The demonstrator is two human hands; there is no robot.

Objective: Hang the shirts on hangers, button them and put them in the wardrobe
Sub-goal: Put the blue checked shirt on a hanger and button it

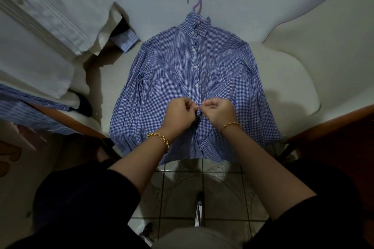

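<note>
On the bed (293,70), blue gingham shirt (172,62), upper buttons fastened.

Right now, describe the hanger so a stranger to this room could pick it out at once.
Find the pale bed with the blue checked shirt spread flat on it. At the shirt's far end, past the collar, the hanger pokes a curved hook out onto the bed. It is the only lilac plastic thing there, its body hidden inside the shirt.
</note>
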